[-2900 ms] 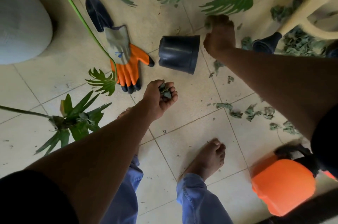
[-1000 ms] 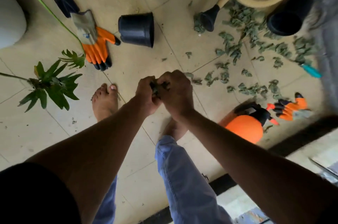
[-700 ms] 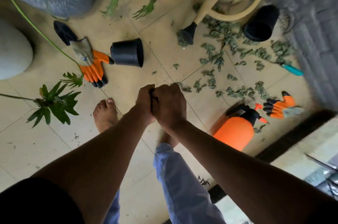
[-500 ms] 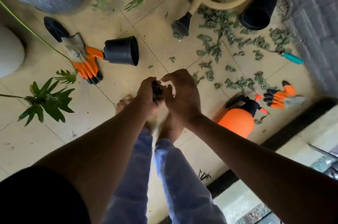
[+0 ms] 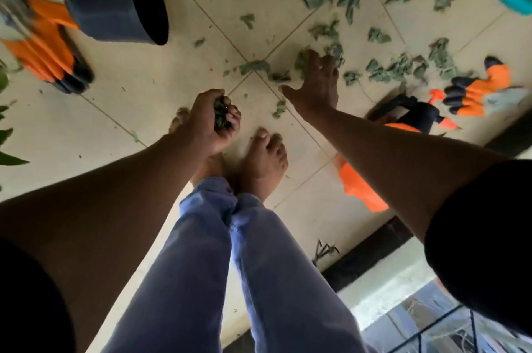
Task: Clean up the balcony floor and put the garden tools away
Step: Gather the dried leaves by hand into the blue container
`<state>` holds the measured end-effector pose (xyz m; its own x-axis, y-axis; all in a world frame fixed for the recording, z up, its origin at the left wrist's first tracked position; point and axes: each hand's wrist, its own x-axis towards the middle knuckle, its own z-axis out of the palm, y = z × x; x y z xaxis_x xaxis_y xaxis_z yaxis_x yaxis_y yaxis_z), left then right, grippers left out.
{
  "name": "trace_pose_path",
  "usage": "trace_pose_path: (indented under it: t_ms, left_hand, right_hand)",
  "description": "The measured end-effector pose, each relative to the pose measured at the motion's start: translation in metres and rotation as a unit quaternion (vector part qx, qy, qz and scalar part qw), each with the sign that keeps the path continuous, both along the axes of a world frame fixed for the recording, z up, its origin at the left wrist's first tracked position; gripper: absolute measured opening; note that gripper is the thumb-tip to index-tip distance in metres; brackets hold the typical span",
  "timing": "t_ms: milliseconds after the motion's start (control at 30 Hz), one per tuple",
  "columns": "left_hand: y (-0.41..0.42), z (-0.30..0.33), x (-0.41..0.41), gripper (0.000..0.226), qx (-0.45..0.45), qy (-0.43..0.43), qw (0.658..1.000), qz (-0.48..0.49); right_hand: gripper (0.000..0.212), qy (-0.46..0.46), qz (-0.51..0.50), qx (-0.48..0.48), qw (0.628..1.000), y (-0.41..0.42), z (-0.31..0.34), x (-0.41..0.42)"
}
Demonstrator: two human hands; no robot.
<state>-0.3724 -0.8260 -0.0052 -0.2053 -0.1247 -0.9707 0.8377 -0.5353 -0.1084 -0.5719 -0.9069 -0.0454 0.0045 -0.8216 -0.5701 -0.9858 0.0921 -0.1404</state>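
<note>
My left hand [image 5: 213,119] grips a wad of dry green leaves [image 5: 221,116] just above my feet. My right hand [image 5: 318,85] stretches out with spread fingers over scattered leaves [image 5: 385,70] on the beige tiled floor [image 5: 144,93], fingertips at the nearest clump. An orange and black garden glove [image 5: 475,92] lies at the right, and another orange glove [image 5: 43,50] at the left. An orange spray bottle [image 5: 365,188] lies partly behind my right forearm. A teal tool handle [image 5: 515,0] shows at the top right edge.
A black plastic pot [image 5: 118,4] lies on its side at the upper left. My bare feet [image 5: 264,162] and blue trousers [image 5: 216,266] fill the lower middle. A dark threshold [image 5: 371,249] runs along the lower right. Green plant leaves [image 5: 5,151] poke in at the left edge.
My hands have come apart: the right has let go of the leaf wad and reached out to the leaves on the floor. The left keeps the wad. The view has dropped closer to the floor.
</note>
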Motion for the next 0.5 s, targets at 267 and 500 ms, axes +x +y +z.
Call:
trace_pose_path:
  t_ms: [267,500]
  left_hand:
    - [0.01,-0.018,0.018,0.036,0.016,-0.024,1.0,-0.002]
    - [0.008,-0.016,0.033,0.039,0.01,-0.023,1.0,-0.001]
  right_hand:
    - [0.051,-0.131,0.148,-0.026,0.98,-0.003,-0.011,0.045]
    - [0.082,-0.032,0.266,-0.055,0.962,-0.005,-0.004,0.07]
